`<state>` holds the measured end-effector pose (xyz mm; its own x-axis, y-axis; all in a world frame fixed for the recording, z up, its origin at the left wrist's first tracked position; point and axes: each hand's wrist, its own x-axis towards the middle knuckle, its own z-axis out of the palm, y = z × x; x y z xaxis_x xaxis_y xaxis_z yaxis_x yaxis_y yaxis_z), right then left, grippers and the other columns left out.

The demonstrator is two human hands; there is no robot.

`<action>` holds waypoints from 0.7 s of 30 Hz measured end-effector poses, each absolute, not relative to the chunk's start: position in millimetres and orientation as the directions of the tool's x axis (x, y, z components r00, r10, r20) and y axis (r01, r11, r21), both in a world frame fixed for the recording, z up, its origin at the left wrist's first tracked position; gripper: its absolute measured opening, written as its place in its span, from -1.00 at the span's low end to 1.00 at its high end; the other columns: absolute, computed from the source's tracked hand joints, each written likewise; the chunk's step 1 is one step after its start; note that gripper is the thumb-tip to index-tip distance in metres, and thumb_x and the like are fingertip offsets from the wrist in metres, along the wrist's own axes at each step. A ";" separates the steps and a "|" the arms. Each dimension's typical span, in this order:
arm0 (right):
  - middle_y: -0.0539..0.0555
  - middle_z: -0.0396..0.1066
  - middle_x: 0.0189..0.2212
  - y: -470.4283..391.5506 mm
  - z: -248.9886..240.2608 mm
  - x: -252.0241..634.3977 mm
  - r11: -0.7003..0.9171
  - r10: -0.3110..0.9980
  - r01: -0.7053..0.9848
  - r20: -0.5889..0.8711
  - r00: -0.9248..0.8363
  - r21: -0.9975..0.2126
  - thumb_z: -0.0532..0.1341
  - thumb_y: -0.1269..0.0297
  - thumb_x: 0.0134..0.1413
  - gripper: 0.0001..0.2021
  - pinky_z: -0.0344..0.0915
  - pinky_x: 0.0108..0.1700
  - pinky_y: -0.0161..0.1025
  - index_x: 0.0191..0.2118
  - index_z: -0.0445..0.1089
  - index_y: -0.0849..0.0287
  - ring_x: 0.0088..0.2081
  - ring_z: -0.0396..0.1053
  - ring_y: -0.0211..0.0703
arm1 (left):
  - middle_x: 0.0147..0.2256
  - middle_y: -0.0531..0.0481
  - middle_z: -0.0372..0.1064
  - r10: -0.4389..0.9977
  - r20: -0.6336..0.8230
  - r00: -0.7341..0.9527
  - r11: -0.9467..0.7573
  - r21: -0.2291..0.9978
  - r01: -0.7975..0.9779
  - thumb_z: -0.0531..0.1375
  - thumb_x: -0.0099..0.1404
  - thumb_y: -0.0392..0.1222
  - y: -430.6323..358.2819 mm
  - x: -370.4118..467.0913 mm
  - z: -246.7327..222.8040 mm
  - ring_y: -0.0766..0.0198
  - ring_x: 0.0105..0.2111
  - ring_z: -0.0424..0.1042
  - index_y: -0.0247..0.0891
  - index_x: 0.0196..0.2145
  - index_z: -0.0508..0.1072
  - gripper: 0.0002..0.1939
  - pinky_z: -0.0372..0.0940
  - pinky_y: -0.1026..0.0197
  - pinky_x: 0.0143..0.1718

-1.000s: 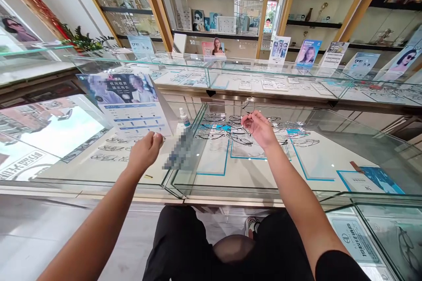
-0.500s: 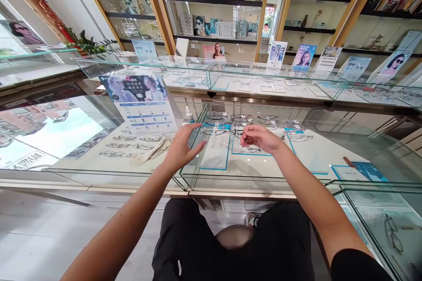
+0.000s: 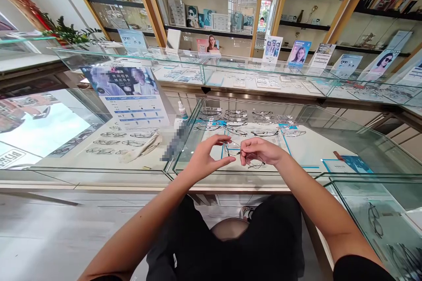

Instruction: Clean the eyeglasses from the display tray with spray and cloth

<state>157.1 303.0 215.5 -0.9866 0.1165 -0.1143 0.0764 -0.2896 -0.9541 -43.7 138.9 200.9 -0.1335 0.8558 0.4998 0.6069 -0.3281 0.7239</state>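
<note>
Thin-rimmed eyeglasses (image 3: 255, 163) are held over the glass display counter (image 3: 283, 180) by my right hand (image 3: 262, 150), thumb and fingers pinched on the frame. One lens hangs below those fingers, and the rest of the frame reaches left. Around that left part my left hand (image 3: 211, 156) is open, thumb and fingers apart; whether a fingertip touches the frame I cannot tell. Beyond my hands lie rows of eyeglasses (image 3: 235, 114), some with small tags.
A cream cloth (image 3: 145, 149) lies left of my hands, near more frames (image 3: 105, 142). Behind stand a small spray bottle (image 3: 182, 110) and a printed sign (image 3: 132, 101). A blue leaflet (image 3: 358, 163) lies at right. Glass panel edges (image 3: 184, 145) run beside my left hand.
My left hand has moved right and closer to the eyeglasses in my right hand. Both hands now sit lower over the counter, and the view has shifted slightly.
</note>
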 end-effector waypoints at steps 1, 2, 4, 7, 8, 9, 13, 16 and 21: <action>0.15 0.67 -0.40 302.7 213.5 157.5 -0.297 0.107 0.084 -0.121 -0.987 -0.951 0.51 0.04 0.10 -0.69 0.41 -0.32 -0.31 -0.36 0.53 0.18 -0.39 0.55 -0.18 | 0.02 -0.18 0.64 0.852 0.504 -0.145 -0.336 0.737 0.587 0.52 0.23 0.08 137.4 -42.2 198.1 0.02 0.03 0.63 -0.16 0.13 0.54 -0.41 0.54 -0.04 0.11; 0.15 0.67 -0.40 302.5 212.2 157.5 -0.303 0.100 0.091 -0.127 -0.987 -0.948 0.51 0.04 0.10 -0.69 0.41 -0.32 -0.31 -0.36 0.53 0.18 -0.38 0.56 -0.18 | 0.00 -0.18 0.64 0.849 0.506 -0.154 -0.343 0.749 0.567 0.51 0.25 0.07 136.3 -41.2 195.8 0.03 0.01 0.64 -0.17 0.12 0.54 -0.44 0.55 -0.02 0.09; 0.16 0.67 -0.40 303.2 211.7 156.8 -0.309 0.091 0.101 -0.135 -0.987 -0.946 0.51 0.04 0.10 -0.68 0.41 -0.31 -0.32 -0.36 0.54 0.19 -0.37 0.57 -0.17 | -0.04 -0.16 0.64 0.845 0.507 -0.169 -0.352 0.767 0.537 0.50 0.27 0.05 135.9 -40.2 193.0 0.07 -0.03 0.65 -0.18 0.10 0.56 -0.48 0.59 0.00 0.04; 0.17 0.66 -0.41 305.8 215.1 154.9 -0.312 0.092 0.094 -0.129 -0.987 -0.945 0.52 0.03 0.09 -0.67 0.41 -0.31 -0.32 -0.37 0.54 0.19 -0.36 0.57 -0.17 | -0.09 -0.13 0.64 0.835 0.520 -0.181 -0.363 0.767 0.529 0.49 0.29 0.04 138.9 -41.0 193.3 0.10 -0.07 0.65 -0.17 0.08 0.58 -0.52 0.61 0.01 0.02; 0.17 0.66 -0.41 306.9 216.8 154.2 -0.311 0.093 0.089 -0.123 -0.988 -0.946 0.52 0.03 0.09 -0.66 0.42 -0.31 -0.32 -0.37 0.53 0.20 -0.37 0.57 -0.17 | -0.10 -0.13 0.64 0.829 0.529 -0.181 -0.370 0.762 0.531 0.49 0.28 0.04 140.5 -41.6 194.6 0.10 -0.08 0.65 -0.17 0.08 0.59 -0.52 0.61 0.02 0.02; 0.17 0.66 -0.42 308.0 218.6 153.4 -0.311 0.093 0.082 -0.117 -0.989 -0.947 0.53 0.02 0.09 -0.66 0.42 -0.31 -0.32 -0.37 0.53 0.20 -0.37 0.56 -0.17 | -0.10 -0.13 0.64 0.825 0.537 -0.178 -0.378 0.757 0.532 0.50 0.27 0.04 142.3 -42.3 196.2 0.10 -0.08 0.66 -0.18 0.08 0.59 -0.51 0.62 0.02 0.01; 0.14 0.65 -0.42 314.1 231.0 150.7 -0.278 0.101 0.059 -0.090 -0.991 -0.959 0.53 -0.02 0.09 -0.63 0.42 -0.29 -0.30 -0.37 0.51 0.19 -0.38 0.55 -0.17 | -0.14 -0.13 0.65 0.799 0.581 -0.155 -0.420 0.723 0.548 0.54 0.23 0.03 152.1 -46.2 208.5 0.13 -0.13 0.66 -0.18 0.06 0.61 -0.50 0.63 0.06 -0.04; 0.14 0.64 -0.39 326.4 253.1 150.8 -0.185 0.133 0.036 -0.061 -0.989 -0.982 0.48 -0.08 0.17 -0.61 0.42 -0.25 -0.26 -0.32 0.54 0.18 -0.33 0.56 -0.14 | -0.17 -0.09 0.64 0.754 0.641 -0.145 -0.454 0.667 0.591 0.53 0.25 0.03 164.9 -52.0 227.7 0.17 -0.17 0.65 -0.17 0.03 0.62 -0.54 0.64 0.09 -0.07; 0.11 0.60 -0.21 362.6 313.9 160.9 0.152 0.444 -0.176 0.226 -0.867 -0.973 0.34 -0.12 0.32 -0.65 0.44 -0.14 -0.16 -0.14 0.59 0.09 -0.19 0.54 -0.10 | -0.19 -0.04 0.64 0.606 0.775 -0.179 -0.466 0.529 0.710 0.52 0.25 0.08 197.4 -67.7 287.4 0.19 -0.20 0.66 -0.14 0.00 0.61 -0.56 0.66 0.10 -0.11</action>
<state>160.9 362.6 313.9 -0.8669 0.4445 0.2257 -0.1755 0.1517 -0.9727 -67.7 197.4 287.4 -0.1795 0.6061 0.7748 0.7097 -0.4657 0.5287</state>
